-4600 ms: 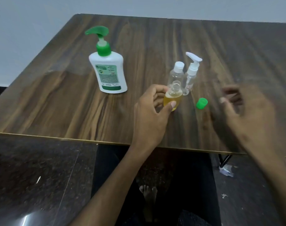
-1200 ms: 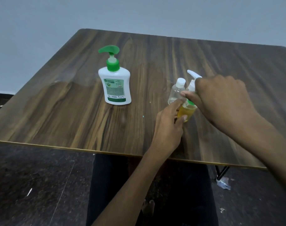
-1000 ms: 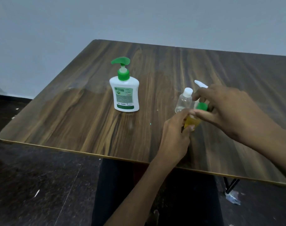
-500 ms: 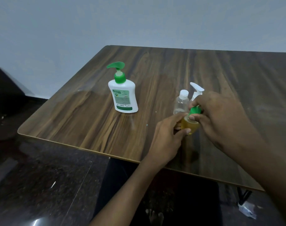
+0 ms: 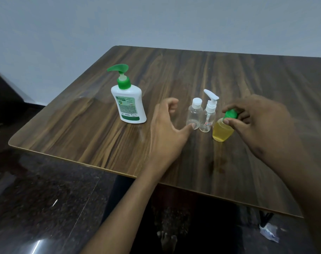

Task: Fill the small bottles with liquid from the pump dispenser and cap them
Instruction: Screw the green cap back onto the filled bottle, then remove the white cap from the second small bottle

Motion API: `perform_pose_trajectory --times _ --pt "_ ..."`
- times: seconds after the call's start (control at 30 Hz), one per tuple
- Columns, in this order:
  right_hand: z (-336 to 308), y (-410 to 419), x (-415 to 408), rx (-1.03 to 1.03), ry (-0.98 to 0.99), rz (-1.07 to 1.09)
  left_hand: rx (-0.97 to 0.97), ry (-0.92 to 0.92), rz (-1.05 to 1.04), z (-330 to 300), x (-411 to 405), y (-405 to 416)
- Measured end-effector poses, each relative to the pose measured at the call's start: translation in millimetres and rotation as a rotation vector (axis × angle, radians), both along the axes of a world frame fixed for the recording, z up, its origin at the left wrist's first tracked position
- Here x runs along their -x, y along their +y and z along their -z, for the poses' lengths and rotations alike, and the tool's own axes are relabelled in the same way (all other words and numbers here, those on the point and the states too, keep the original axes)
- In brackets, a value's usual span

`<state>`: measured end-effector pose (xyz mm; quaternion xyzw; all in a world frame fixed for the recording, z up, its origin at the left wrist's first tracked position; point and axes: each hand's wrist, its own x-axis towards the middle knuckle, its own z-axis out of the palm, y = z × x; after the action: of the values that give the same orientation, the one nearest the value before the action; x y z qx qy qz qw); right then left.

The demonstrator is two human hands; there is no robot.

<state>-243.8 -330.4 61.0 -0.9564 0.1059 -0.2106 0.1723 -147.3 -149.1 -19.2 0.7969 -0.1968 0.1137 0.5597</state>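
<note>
A small round bottle [image 5: 221, 132] full of yellow liquid stands on the wooden table [image 5: 174, 79], a green cap [image 5: 230, 114] on its neck. My right hand [image 5: 256, 123] pinches that cap with thumb and fingertips. My left hand [image 5: 167, 129] is off the yellow bottle, fingers spread; its thumb tip touches the base of a clear empty bottle with a white screw cap [image 5: 194, 114]. Beside it stands a clear bottle with a white pump top [image 5: 209, 116]. The white pump dispenser with a green pump head [image 5: 127, 99] stands further left.
The table's near edge [image 5: 101, 167] runs diagonally below my hands, with dark speckled floor [image 5: 46, 198] beneath. A crumpled scrap [image 5: 269, 233] lies on the floor at the lower right. A grey wall rises behind the table.
My left hand has let go of the yellow bottle and moved left to the clear bottle. My right hand stays on the green cap. The camera view shifted.
</note>
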Motion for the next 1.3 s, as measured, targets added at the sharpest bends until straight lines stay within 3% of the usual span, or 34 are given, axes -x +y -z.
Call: perform_pose_trajectory --times 0.13,0.3,0.43,0.63,0.83,1.3 --pt "-1 5 0 0.026 -0.003 -0.009 -0.179 0.063 0.122 -4 -24 -13" --pt "-8 8 3 0.006 0.018 0.025 -0.192 0.114 0.216 6 -36 -24" --pt "-18 12 5 0.002 0.055 0.042 -0.114 0.123 0.232 7 -37 -21" --pt "-53 37 23 0.017 -0.042 0.03 0.021 0.045 0.147 -8 10 24" --pt "-55 112 15 0.141 0.104 -0.082 -0.002 -0.108 0.12 -9 62 55" --pt "-40 117 6 0.062 -0.005 -0.099 0.144 -0.001 0.311 -8 60 81"
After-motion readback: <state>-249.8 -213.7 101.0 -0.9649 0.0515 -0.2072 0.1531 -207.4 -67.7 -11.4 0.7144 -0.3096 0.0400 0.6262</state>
